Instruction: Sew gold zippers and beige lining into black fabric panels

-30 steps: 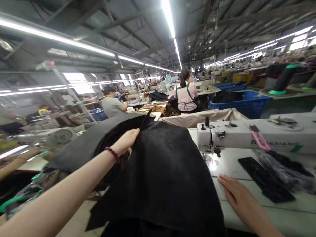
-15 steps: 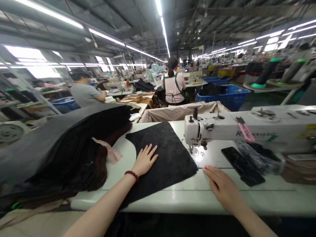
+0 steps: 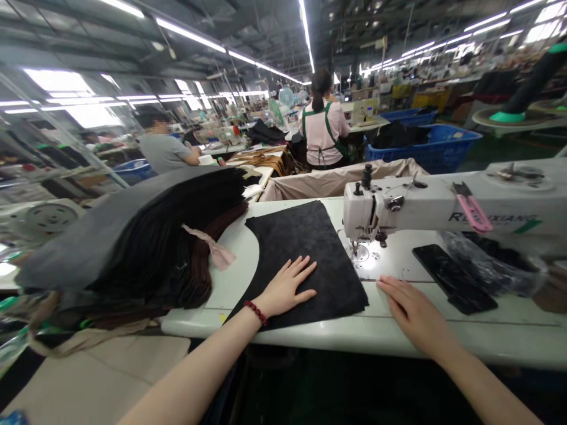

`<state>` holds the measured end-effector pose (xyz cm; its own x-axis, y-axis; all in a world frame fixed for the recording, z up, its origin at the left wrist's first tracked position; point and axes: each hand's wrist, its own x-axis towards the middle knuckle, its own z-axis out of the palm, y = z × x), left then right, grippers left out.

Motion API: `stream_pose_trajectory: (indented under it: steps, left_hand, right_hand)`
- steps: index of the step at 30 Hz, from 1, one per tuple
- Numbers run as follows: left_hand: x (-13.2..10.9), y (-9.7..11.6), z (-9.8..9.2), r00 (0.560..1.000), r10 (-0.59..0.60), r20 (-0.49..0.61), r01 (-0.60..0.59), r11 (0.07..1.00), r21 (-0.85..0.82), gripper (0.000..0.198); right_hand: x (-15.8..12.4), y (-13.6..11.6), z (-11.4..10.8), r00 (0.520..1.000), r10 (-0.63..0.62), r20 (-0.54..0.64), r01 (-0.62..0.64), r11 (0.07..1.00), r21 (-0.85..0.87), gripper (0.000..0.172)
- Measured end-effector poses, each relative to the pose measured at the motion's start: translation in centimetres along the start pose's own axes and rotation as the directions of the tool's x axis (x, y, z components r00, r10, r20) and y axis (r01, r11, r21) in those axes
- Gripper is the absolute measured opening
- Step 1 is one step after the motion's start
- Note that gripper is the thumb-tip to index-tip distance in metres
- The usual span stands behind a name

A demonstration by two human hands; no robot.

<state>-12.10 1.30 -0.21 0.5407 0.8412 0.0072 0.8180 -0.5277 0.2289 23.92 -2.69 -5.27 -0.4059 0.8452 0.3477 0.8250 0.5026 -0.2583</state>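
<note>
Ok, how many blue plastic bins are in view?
3: a large bin and a second bin beyond it at right, a third bin far left; more may be hidden.

The black suede panel (image 3: 305, 265) is matt, with a rough, mottled nap, and the stacked hides (image 3: 146, 242) beside it look soft and dull. The counter (image 3: 230, 283) is smooth, pale laminate with a slight sheen. The sewing machine head (image 3: 398, 206) is glossy white-painted metal, the phone (image 3: 452, 277) is glossy black glass, and the crumpled plastic bag (image 3: 491, 262) is thin and shiny.
</note>
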Motion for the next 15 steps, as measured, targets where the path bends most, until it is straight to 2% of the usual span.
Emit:
stream_pose_trajectory:
  steps: [3, 6, 8, 10, 11, 12, 13, 15]
  left_hand:
    - [-0.5, 0.1, -0.8, 0.995, 0.069, 0.077, -0.068, 0.998, -0.012, 0.108]
    - [-0.4, -0.5, -1.9, 0.975, 0.132, 0.179, -0.126, 0.991, -0.044, 0.127]
    - [-0.1, -1.1, -2.3, 0.968, 0.149, 0.203, -0.136, 0.988, -0.078, 0.116]
    - [0.0, -1.8, -2.0, 0.984, 0.112, 0.141, -0.099, 0.99, -0.096, 0.081]
    - [-0.1, -2.3, -1.6, 0.996, 0.06, 0.058, -0.055, 0.994, -0.092, 0.064]
    - [-0.2, -2.8, -1.0, 1.0, 0.012, -0.027, -0.014, 0.997, -0.073, 0.056]
    - [-0.4, -3.3, -0.3, 0.997, -0.004, -0.081, 0.001, 0.999, -0.046, 0.053]
    - [-0.9, -4.4, 1.2, 0.991, 0.043, -0.128, -0.039, 0.999, 0.034, 0.059]
  right_hand:
    - [-0.7, 0.3, -1.0, 0.999, -0.007, 0.031, 0.006, 0.999, 0.047, 0.043]
    - [-2.9, 0.8, -3.4, 0.999, 0.012, 0.045, -0.015, 0.996, 0.084, 0.047]
    - [-5.5, 1.6, -5.9, 0.998, 0.055, 0.027, -0.057, 0.994, 0.09, 0.048]
    - [-8.7, 2.8, -9.0, 0.989, 0.139, -0.049, -0.134, 0.987, 0.084, 0.045]
    - [-10.6, 3.7, -10.8, 0.973, 0.2, -0.118, -0.192, 0.978, 0.076, 0.042]
    - [-12.5, 4.7, -12.6, 0.939, 0.28, -0.199, -0.274, 0.96, 0.059, 0.039]
    - [-14.6, 5.8, -14.6, 0.881, 0.373, -0.289, -0.379, 0.925, 0.04, 0.036]
    - [-19.1, 8.5, -18.4, 0.697, 0.557, -0.452, -0.618, 0.786, 0.017, 0.032]
